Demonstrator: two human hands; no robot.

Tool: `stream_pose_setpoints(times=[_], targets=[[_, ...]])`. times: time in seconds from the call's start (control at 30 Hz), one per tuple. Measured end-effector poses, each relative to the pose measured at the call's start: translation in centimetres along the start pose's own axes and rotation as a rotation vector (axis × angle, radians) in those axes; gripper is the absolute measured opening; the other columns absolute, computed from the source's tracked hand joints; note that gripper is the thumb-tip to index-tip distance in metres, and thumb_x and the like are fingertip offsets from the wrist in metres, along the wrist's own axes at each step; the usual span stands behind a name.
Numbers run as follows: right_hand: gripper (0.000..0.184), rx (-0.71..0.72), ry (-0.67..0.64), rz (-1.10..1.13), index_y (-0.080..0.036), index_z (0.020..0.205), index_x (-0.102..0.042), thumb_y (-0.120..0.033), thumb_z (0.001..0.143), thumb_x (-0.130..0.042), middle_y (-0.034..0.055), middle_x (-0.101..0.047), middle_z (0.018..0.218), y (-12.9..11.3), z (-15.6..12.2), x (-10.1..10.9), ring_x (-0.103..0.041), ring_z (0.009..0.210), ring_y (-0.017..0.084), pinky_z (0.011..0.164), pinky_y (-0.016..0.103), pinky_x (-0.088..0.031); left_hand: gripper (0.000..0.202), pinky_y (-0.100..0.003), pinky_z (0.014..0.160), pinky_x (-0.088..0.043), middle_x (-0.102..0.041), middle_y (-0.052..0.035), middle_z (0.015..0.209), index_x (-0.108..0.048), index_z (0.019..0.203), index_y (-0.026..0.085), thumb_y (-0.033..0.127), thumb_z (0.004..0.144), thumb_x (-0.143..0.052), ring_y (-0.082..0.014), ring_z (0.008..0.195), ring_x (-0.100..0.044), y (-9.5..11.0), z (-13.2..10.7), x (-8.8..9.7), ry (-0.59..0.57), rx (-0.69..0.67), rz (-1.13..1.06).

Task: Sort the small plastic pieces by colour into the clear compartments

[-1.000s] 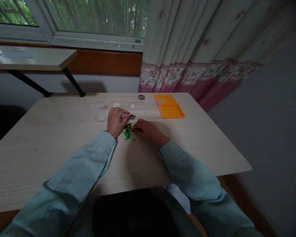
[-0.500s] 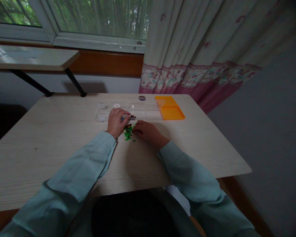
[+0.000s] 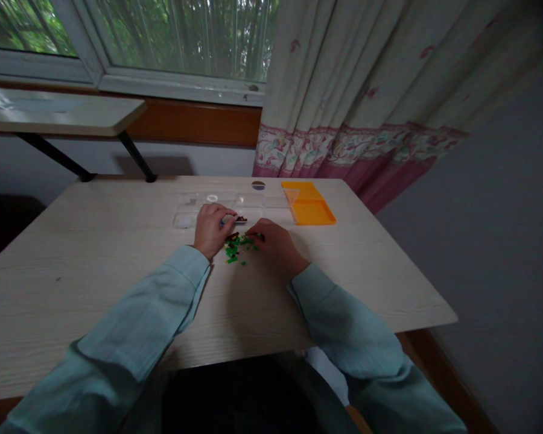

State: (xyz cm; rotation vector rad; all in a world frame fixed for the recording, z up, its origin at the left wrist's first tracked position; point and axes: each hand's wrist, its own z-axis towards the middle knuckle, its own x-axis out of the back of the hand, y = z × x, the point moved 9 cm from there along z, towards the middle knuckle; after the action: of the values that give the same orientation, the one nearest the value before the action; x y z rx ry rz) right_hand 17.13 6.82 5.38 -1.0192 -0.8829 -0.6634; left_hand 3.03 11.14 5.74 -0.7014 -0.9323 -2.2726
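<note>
A small heap of green and dark brown pieces [image 3: 236,248] lies on the pale wooden table [image 3: 95,259] between my hands. My left hand [image 3: 212,228] rests just left of the heap, fingers curled around a small bluish-white thing I cannot make out, beside a dark brown piece [image 3: 241,219] at the edge of a clear compartment box [image 3: 221,208]. My right hand [image 3: 274,244] lies on the right side of the heap with its fingertips pinched together among the pieces; what they hold is too small to see.
An orange lid [image 3: 308,204] lies at the right end of the clear box, with a small dark round thing [image 3: 257,185] behind the box. A second table [image 3: 58,111] stands under the window at back left. A patterned curtain [image 3: 353,90] hangs at the right.
The view has tilted slightly, so the table sits lower in the picture. My right hand has shifted a little within the heap, and several green pieces lie more spread out. My left hand keeps its place.
</note>
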Motion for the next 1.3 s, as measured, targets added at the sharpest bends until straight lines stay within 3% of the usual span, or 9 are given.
stream_pose_setpoints(times=[0.37,0.5,0.67,0.93,1.17,1.3], targets=[[0.011,-0.08,0.094,0.075,-0.018,0.09,-0.071,-0.021,0.087,-0.06,0.0039,-0.064,0.088,1.2,0.0,0.6,-0.056,0.082,0.015,0.075,0.026,-0.041,0.021,-0.041,0.087,-0.04,-0.061,-0.0065,0.094,-0.073,0.1,0.026,0.031,0.088,-0.057,-0.0239,0.096,-0.049,-0.1,-0.1,-0.6,-0.036,-0.033,0.036],[0.012,-0.09,0.084,0.084,-0.018,0.09,-0.071,-0.021,0.086,-0.06,0.0045,-0.065,0.09,1.3,0.1,0.6,-0.057,0.087,0.016,0.078,0.027,-0.042,0.026,-0.042,0.088,-0.04,-0.061,-0.0069,0.096,-0.071,0.106,0.026,0.02,0.087,-0.053,-0.0246,0.097,-0.048,-0.4,-0.2,-0.3,-0.013,-0.002,0.039],[0.012,-0.092,0.092,0.087,-0.019,0.09,-0.071,-0.021,0.087,-0.059,0.0046,-0.065,0.091,1.2,0.0,0.7,-0.057,0.087,0.016,0.077,0.027,-0.042,0.038,-0.044,0.09,-0.039,-0.059,-0.0069,0.098,-0.069,0.104,0.026,0.007,0.079,-0.047,-0.0254,0.099,-0.048,-0.5,-0.2,0.1,0.02,0.024,0.032],[0.012,-0.113,0.128,0.115,-0.018,0.089,-0.071,-0.02,0.086,-0.059,0.0049,-0.065,0.091,1.8,0.0,0.9,-0.058,0.087,0.016,0.078,0.028,-0.043,0.045,-0.045,0.089,-0.04,-0.059,-0.0055,0.097,-0.064,0.098,0.025,0.001,0.066,-0.043,-0.0262,0.099,-0.05,-0.5,-0.2,0.8,0.061,0.039,0.009],[0.014,-0.118,0.155,0.125,-0.018,0.088,-0.072,-0.021,0.086,-0.059,0.0058,-0.066,0.089,2.2,0.0,1.1,-0.058,0.085,0.016,0.078,0.028,-0.043,0.034,-0.043,0.089,-0.041,-0.06,-0.007,0.097,-0.058,0.098,0.022,0.005,0.074,-0.041,-0.0256,0.097,-0.051,-0.8,-0.2,1.6,0.128,0.07,-0.008],[0.014,-0.189,0.217,0.296,-0.018,0.083,-0.073,-0.027,0.083,-0.062,0.0052,-0.068,0.084,3.3,0.2,1.1,-0.058,0.078,0.016,0.075,0.029,-0.044,0.023,-0.042,0.092,-0.04,-0.061,-0.007,0.1,-0.059,0.102,0.021,0.016,0.087,-0.043,-0.0247,0.1,-0.051,0.1,-0.1,1.1,0.068,0.016,-0.026]])
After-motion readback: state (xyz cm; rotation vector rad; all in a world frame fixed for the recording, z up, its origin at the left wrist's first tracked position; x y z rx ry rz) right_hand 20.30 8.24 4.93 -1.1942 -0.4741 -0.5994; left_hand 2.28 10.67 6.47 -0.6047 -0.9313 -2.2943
